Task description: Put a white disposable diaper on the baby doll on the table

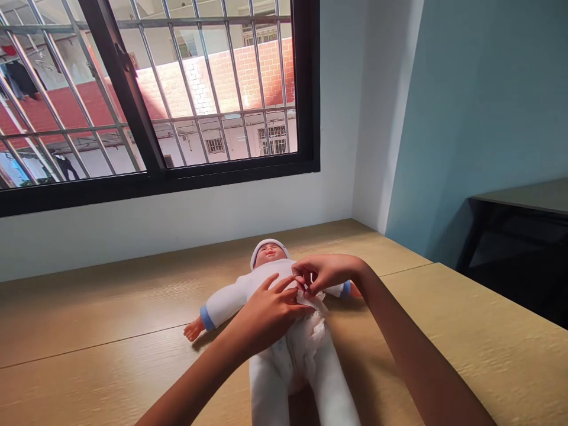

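Observation:
A baby doll [270,260] in a white suit with blue cuffs and a white cap lies on its back on the wooden table [97,331], head toward the window. My left hand [270,310] rests on the doll's belly with fingers stretched out, pressing the cloth down. My right hand [322,273] is above the doll's chest, its fingertips pinched on a small crumpled piece of white fabric [310,299] at the doll's waist. Both forearms reach in from the bottom edge.
A barred window [155,89] with a black frame fills the wall behind the table. A pale blue wall stands at the right, with a dark desk [519,236] below it past the table's right edge.

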{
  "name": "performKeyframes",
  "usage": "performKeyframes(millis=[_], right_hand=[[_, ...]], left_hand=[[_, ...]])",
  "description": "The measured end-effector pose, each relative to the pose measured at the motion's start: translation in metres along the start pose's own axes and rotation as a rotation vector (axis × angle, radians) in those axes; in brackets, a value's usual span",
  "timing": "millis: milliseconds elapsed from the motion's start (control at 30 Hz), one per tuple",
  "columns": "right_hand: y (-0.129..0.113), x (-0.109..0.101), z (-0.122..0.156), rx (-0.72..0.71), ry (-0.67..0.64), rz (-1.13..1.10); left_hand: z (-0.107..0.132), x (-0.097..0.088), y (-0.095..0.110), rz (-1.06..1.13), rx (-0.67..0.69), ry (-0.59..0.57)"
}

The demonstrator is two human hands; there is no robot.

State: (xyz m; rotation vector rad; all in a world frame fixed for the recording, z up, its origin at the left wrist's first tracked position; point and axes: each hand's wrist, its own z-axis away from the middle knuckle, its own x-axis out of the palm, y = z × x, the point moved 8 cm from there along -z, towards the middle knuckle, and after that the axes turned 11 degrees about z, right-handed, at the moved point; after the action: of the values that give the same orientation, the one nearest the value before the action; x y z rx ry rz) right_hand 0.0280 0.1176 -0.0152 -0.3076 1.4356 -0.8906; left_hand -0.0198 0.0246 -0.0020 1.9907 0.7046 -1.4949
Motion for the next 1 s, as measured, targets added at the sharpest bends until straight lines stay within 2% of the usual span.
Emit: performKeyframes(millis=[233,533,733,1000], right_hand=[[0.001,0.001,-0.004,0.045,0.009,0.003],[0.009,0.001,-0.004,0.108,0.032,-0.007],[0.012,0.001,-0.007,0.164,0.023,0.071],[0.019,0.002,-0.010,0.228,0.023,0.144]], left_hand=[[0.001,0.002,0.003,-0.062,-0.053,-0.058],[0.006,-0.008,0.006,0.032,-0.081,-0.007],[0.007,-0.013,0.007,-0.024,-0.070,0.020],[0.002,-0.005,0.009,-0.149,-0.067,-0.058]])
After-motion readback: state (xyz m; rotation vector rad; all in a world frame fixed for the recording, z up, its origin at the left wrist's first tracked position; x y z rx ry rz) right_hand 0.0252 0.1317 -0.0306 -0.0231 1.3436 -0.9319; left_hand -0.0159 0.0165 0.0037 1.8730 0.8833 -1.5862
